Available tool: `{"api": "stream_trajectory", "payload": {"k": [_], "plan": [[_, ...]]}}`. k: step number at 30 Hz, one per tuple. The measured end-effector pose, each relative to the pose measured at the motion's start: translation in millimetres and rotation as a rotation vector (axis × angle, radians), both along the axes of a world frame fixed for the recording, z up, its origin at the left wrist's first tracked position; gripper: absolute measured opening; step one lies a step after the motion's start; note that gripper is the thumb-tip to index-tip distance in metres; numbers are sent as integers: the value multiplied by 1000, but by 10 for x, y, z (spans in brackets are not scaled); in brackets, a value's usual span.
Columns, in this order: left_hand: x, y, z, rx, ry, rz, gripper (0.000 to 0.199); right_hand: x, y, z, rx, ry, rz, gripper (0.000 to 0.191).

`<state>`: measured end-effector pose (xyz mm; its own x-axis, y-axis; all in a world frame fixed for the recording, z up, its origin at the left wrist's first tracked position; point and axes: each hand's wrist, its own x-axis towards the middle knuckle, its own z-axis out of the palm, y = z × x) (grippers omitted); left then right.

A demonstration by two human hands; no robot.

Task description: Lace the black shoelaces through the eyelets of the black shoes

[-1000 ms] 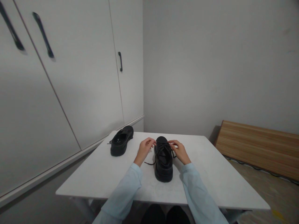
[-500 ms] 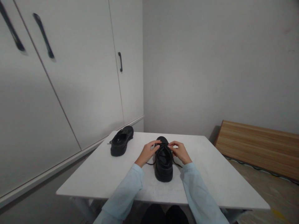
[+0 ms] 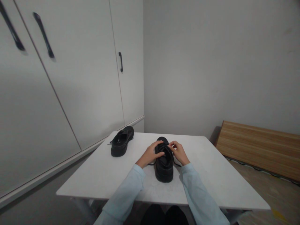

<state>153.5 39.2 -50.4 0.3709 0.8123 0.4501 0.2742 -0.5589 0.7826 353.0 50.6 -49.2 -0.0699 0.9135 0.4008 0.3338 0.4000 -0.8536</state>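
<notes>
A black lace-up shoe (image 3: 164, 173) stands on the white table (image 3: 93, 181), its heel toward me and its laces trailing at both sides. My left hand (image 3: 152, 153) rests on the shoe's left side with thumb and fingers apart, the thumb over the opening. At the upper right of the same shoe, my right hand (image 3: 179, 152) has its thumb and fingertips pinched together at the laces. What lies between those fingertips is too small to make out. Another black shoe (image 3: 119, 150) sits at the table's back left.
White cabinets (image 3: 89, 78) with dark handles line the left. Behind the table is a grey wall (image 3: 211, 62). A wood-grain panel (image 3: 257, 147) leans low at the right, with a cable along its bottom edge.
My left thumb has spread away from its fingers and moved down over the shoe opening. My right hand has shifted slightly left and up.
</notes>
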Motion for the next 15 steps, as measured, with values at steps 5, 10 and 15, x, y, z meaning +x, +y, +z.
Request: {"api": "stream_trajectory", "payload": {"k": [5, 10, 15], "plan": [[2, 1, -1, 3, -14, -6, 57, -22, -15, 14, 77, 18, -13, 20], [11, -30, 38, -6, -24, -5, 56, -40, -28, 31, 81, 67, -11, 25], [15, -71, 83, -39, -38, 3, 56, -45, -1, -14, 87, 97, -18, 26]]}}
